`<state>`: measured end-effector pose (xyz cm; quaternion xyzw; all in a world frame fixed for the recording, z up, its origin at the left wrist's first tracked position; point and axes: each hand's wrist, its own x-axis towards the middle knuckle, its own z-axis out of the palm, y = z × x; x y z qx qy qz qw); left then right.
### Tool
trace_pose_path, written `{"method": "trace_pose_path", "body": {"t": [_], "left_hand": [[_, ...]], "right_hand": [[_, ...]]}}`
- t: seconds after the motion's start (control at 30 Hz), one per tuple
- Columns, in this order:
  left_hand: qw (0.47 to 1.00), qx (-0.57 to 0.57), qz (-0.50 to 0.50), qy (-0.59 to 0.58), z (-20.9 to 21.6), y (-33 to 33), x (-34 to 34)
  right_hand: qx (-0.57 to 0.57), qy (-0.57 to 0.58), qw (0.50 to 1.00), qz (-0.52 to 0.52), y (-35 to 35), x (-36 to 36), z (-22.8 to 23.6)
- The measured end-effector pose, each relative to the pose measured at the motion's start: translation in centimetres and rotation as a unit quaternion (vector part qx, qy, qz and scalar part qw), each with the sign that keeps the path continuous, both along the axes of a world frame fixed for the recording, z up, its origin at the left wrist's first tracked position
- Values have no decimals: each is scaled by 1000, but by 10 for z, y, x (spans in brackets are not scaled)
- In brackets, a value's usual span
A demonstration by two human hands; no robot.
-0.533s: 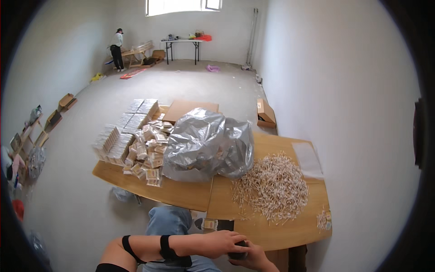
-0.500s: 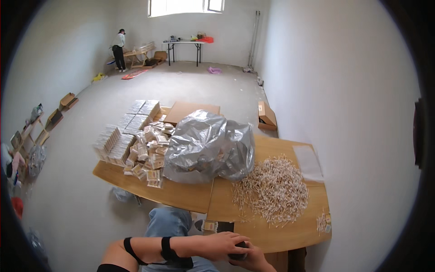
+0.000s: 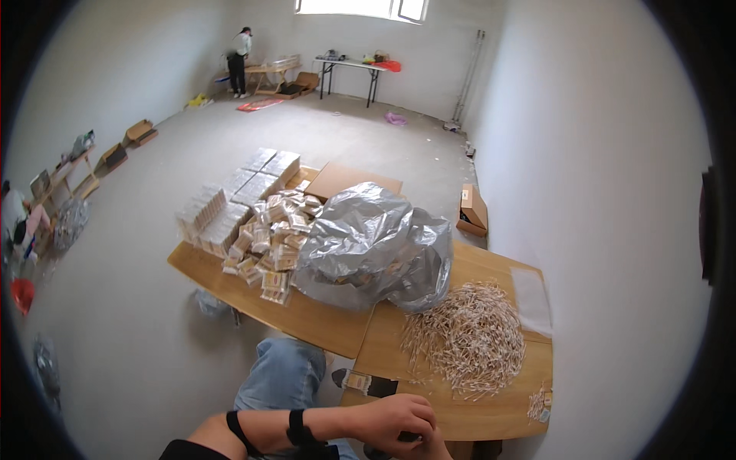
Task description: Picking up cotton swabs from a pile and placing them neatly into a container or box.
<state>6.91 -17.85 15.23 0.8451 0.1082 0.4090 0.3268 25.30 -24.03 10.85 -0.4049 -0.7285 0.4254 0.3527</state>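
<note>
Hands (image 3: 395,421) together at dark object (image 3: 409,436); swab heap (image 3: 471,340) nearby.

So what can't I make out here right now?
In the head view:
Dark object: mostly covered by the left hand.
Right hand: partly hidden by the left and the lower edge.
Inside the silver plastic bag: obscured by its folds.
What the distant person is doing: too small.
</note>
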Motion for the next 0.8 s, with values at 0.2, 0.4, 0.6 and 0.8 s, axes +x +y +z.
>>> {"method": "trace_pose_path", "body": {"t": [0.2,0.4,0.6,0.8], "left_hand": [[988,86,81,100,-15,-3,-6],[958,-66,251,122,-23,-39,11],[963,-63,261,-19,-25,-33,17],[992,-107,-9,-60,-6,-17,5]], "right_hand": [[-47,31,998,-34,-7,-3,-32],[-151,59,975,-153,-5,-15,-44],[39,-39,996,-73,-10,3,-32],[-50,-19,998,-16,-14,22,-33]]}}
